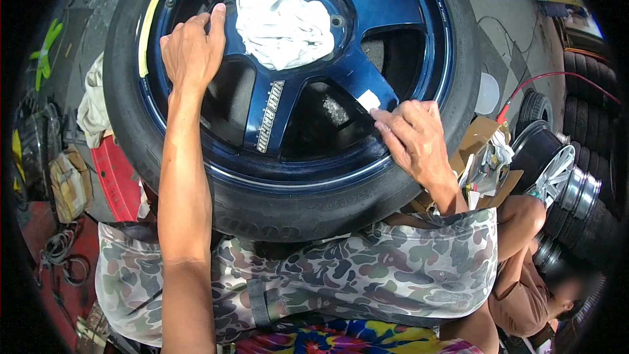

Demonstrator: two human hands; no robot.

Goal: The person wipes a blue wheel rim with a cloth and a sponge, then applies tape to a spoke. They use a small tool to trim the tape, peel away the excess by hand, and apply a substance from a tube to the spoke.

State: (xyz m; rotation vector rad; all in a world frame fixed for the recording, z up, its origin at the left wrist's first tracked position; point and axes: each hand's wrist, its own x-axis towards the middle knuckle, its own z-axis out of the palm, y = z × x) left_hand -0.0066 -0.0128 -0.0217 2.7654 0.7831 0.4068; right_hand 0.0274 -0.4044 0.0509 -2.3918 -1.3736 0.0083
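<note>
1. Your left hand (192, 49) sat at the upper left of the blue rim (386, 10). Its fingers were curled over the metal between two spokes, and the forefinger was stretched up along the edge.
2. Your right hand (413, 137) was at the rim's lower right. Thumb and fingers were closed in a pinch on a small white scrap (369, 100), which touched the end of a spoke (tape or paper, I could not tell which).
3. The rim sat inside its black tyre (295, 210). The whole wheel rested face-up against your lap, on the camouflage shorts (367, 275).
4. A crumpled white cloth (282, 19) lay over the hub, between your two hands and just beside the left one.
5. A strip of yellow tape (154, 16) ran along the left edge of the rim, where metal met rubber.
6. A red container (116, 180) stood left of the tyre, near a tangle of cables.
7. To your right another person's knee (521, 213) showed. Beyond it were silver rims (563, 177), and a red wire (557, 78) ran above them.
</note>
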